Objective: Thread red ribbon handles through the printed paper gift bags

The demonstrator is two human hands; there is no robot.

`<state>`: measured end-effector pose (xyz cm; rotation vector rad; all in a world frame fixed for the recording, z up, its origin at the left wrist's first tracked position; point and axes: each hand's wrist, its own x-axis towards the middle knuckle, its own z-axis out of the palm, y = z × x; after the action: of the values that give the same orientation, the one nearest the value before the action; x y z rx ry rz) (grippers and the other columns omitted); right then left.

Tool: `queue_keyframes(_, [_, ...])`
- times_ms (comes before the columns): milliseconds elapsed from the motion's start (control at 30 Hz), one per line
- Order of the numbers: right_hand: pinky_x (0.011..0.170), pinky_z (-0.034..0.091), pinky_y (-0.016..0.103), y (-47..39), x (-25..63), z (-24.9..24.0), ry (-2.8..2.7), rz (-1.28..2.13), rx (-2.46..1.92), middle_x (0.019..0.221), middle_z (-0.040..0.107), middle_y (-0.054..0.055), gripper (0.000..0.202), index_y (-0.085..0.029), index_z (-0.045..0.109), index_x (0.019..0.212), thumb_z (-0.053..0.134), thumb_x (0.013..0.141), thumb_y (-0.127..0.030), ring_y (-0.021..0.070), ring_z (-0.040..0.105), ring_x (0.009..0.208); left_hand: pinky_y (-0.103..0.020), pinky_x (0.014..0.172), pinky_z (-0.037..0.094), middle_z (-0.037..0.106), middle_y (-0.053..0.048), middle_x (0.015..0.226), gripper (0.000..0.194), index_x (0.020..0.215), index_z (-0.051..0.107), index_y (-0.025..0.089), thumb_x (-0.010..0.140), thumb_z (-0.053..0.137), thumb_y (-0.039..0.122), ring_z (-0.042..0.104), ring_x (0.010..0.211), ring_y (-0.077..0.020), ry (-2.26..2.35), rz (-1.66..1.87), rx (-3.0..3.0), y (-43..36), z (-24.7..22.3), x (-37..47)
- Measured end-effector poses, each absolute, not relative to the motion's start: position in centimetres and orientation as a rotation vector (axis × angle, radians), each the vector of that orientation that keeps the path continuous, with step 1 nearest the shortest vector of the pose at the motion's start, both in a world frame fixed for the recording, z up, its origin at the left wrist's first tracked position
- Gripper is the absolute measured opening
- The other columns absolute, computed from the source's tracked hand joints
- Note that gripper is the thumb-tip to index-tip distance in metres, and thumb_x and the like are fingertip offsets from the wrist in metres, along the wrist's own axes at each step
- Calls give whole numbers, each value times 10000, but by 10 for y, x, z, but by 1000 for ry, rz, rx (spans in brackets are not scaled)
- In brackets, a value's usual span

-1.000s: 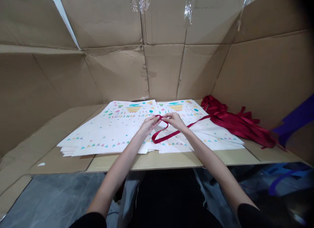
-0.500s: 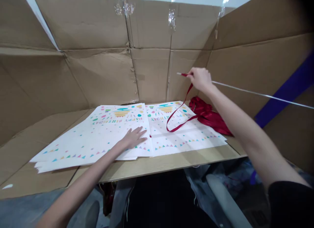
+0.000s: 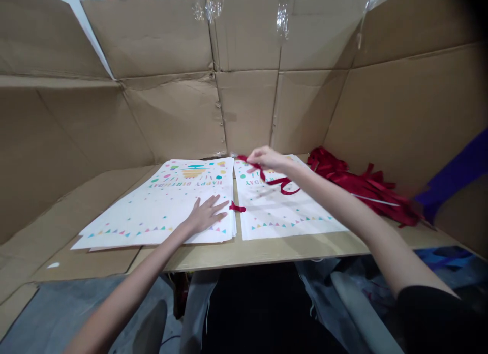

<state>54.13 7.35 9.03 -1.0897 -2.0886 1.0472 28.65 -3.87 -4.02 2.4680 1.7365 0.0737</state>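
Note:
My left hand [image 3: 206, 214] lies flat with fingers spread on the left stack of white sheets [image 3: 152, 206], printed with "HAPPY BIRTHDAY" that reads upside down from here. Above the back of the right-hand sheets [image 3: 284, 227], my right hand [image 3: 266, 158] pinches a narrow red ribbon [image 3: 292, 187] near one end. That end points left, and the rest loops down behind the hand. A short red ribbon piece [image 3: 238, 207] sticks out at the left stack's right edge, close to my left fingertips. My right forearm hides part of the right-hand sheets.
A heap of red ribbon [image 3: 366, 186] lies at the right, crossed by a thin white strip [image 3: 375, 199]. Tall cardboard panels [image 3: 247, 110] enclose the back and sides. A purple-blue band [image 3: 453, 176] hangs at the far right. The table's front edge [image 3: 267, 262] is close to my lap.
My right hand has moved left and down with the ribbon. A gap has opened between the two sets of sheets, and more red ribbon shows at the left stack's edge. My left hand stays flat.

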Motion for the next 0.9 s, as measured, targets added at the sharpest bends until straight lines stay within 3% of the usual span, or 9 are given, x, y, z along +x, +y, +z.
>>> queue_keyframes(100, [376,305,135,52,507,36,-1959,1655,-1077,610,580,7,117,-133,584,742,671,783,-199,113,640,604,-615,1052,83,181,-33,1530,541,1422,284,415,915,222,596,195,1391,-285,1781,83,2475,-38,-43,289])
queue_keyframes(200, [381,345,118,39,488,-2,-1744,1930,-1043,608,590,-2,105,-135,561,745,649,798,-154,114,660,608,-621,1043,115,229,-61,1515,486,1427,291,383,947,276,458,219,1385,-273,1808,57,2487,-39,-42,290])
queue_keyframes(333, [399,386,108,36,479,-23,-1512,1970,-1020,593,610,4,132,-127,543,715,585,836,-92,113,671,613,-615,1046,130,196,-87,1521,683,1443,273,339,814,520,237,202,1388,-294,1778,16,2519,-43,-38,287])
queue_keyframes(433, [369,370,103,35,477,-22,-1487,1932,-1071,598,641,31,136,-117,575,724,560,856,-91,103,657,575,-588,1066,108,206,-87,1516,710,1438,296,328,779,556,287,209,1385,-296,1737,124,2466,-46,-35,284])
queue_keyframes(633, [459,475,134,33,473,-17,-1360,1963,-1097,606,656,38,92,-104,622,731,608,816,-69,91,629,543,-610,1059,64,229,-87,1505,674,1405,363,347,767,581,365,225,1379,-298,1698,250,2383,-43,-34,285])
queue_keyframes(767, [296,270,118,37,469,-21,-1368,1964,-1066,554,626,27,50,-92,629,759,614,807,-97,42,480,386,-645,1040,85,402,-42,1427,429,1276,547,336,868,447,418,283,1352,-328,1693,443,2226,-35,-31,291])
queue_keyframes(900, [293,156,154,42,467,-22,-1458,1922,-1040,549,616,23,61,-98,633,754,615,796,-137,15,323,332,-440,1054,300,662,-53,1130,350,1026,725,235,817,526,434,524,1174,-284,1505,848,2064,-28,-28,294])
